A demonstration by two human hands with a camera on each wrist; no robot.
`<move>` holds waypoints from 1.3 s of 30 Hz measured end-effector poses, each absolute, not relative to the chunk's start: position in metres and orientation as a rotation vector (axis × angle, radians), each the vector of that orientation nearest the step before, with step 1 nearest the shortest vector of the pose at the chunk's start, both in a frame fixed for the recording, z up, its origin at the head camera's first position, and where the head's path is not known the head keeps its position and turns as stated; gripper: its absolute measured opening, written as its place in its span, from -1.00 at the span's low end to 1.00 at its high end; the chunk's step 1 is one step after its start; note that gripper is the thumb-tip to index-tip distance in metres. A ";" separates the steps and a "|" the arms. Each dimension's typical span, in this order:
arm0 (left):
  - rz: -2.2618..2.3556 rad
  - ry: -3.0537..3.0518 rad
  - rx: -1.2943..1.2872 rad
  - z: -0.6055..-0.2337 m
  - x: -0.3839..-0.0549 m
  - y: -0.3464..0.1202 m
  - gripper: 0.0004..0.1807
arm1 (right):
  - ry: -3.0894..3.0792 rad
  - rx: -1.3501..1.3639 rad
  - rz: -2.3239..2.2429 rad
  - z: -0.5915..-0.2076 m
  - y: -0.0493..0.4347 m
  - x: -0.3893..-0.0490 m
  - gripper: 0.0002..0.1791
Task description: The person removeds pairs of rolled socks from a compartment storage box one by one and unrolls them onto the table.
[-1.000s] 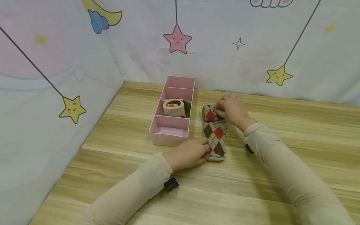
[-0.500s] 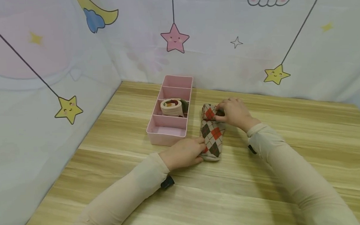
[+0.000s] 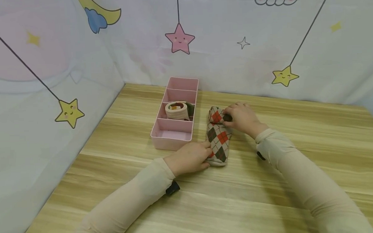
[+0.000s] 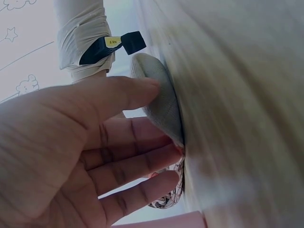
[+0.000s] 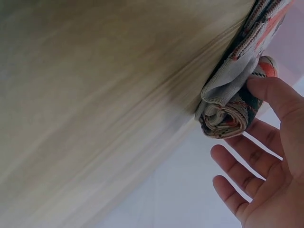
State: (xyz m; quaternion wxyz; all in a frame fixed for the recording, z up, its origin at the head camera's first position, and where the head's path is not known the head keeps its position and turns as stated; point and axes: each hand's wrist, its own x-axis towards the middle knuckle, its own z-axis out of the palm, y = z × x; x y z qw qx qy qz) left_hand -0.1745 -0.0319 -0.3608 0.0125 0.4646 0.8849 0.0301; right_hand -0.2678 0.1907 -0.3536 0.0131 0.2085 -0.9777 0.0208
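Observation:
A beige argyle sock [image 3: 219,140] with red and dark diamonds lies lengthwise on the table, its far end coiled into a roll. My right hand [image 3: 242,118] pinches that roll from the right side. In the right wrist view, thumb and index finger hold the rolled end [image 5: 223,118], while the other fingers stay loose. My left hand [image 3: 189,159] rests against the sock's near left edge with fairly straight fingers. Seen from the left wrist, its thumb touches the plain grey end [image 4: 164,102], and the fingertips meet the sock's side.
Left of the sock stands a pink divided box [image 3: 172,144]. One of its middle compartments holds a rolled cream sock [image 3: 177,111] with something green beside it. A white printed cloth [image 3: 215,60] hangs behind the wooden table [image 3: 208,205].
The head view has shifted slightly. The sock's near end has swung a little to the left, the left hand along with it. My right hand keeps its hold on the roll.

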 end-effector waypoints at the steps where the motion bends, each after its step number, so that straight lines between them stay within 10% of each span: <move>1: 0.093 2.759 1.450 -0.361 -0.175 -0.032 -0.74 | -3.039 0.650 0.066 -0.354 0.190 -0.268 -0.56; 39: 0.098 2.736 1.465 -0.360 -0.176 -0.034 -0.77 | -3.059 0.424 0.218 -0.349 0.182 -0.309 -0.55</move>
